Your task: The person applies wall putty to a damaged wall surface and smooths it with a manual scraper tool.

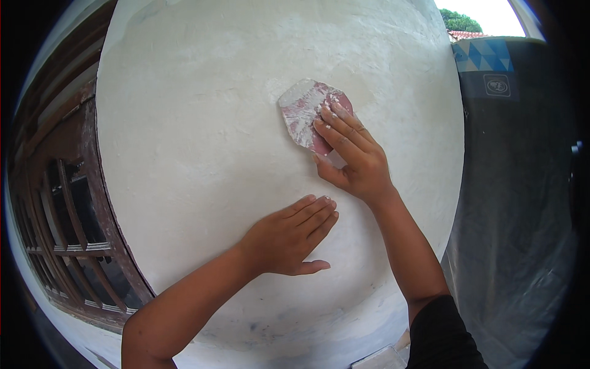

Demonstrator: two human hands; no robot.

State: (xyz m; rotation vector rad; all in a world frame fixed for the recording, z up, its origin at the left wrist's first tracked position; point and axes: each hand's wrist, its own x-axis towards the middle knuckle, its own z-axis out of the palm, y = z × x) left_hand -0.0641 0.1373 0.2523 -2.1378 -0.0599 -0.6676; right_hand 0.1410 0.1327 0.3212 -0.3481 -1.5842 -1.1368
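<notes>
Sheet (299,117), pinkish, roundish, white-smeared, seems light, best pressed flat under right hand (362,158), fingers together; left hand (292,232) empty, fingers together.

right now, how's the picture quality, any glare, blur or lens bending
In the head view, fisheye bending bows the wall and window, with black corners; in the head view, the sky is blown out white; in the head view, soft shadow lies between the left hand and right hand, both fairly sharp.

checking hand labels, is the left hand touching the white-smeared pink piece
No, the right hand lies on the white-smeared pink piece, while the left hand is below, apart from it.
</notes>
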